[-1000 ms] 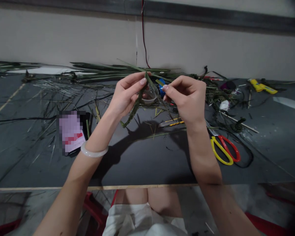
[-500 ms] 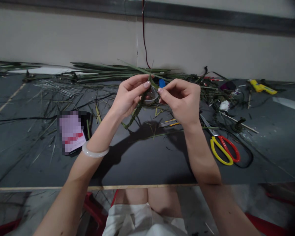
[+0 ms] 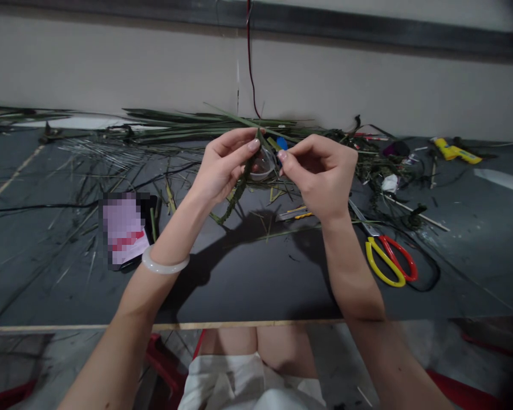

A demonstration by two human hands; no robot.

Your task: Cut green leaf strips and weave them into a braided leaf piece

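My left hand, with a white bangle on its wrist, pinches a braided green leaf strip that hangs down below the fingers. A green leaf end runs from it toward my right hand, whose thumb and finger are pinched on that end. Behind the hands, a clear plastic cup and a blue object are partly covered.
Long green leaves lie along the wall. A phone is at left; a yellow cutter, red-and-yellow scissors and a yellow glue gun are toward the right. Leaf scraps are scattered about.
My right hand has moved slightly to the right, away from my left hand, widening the gap between them. My left hand has shifted only a little to the left.
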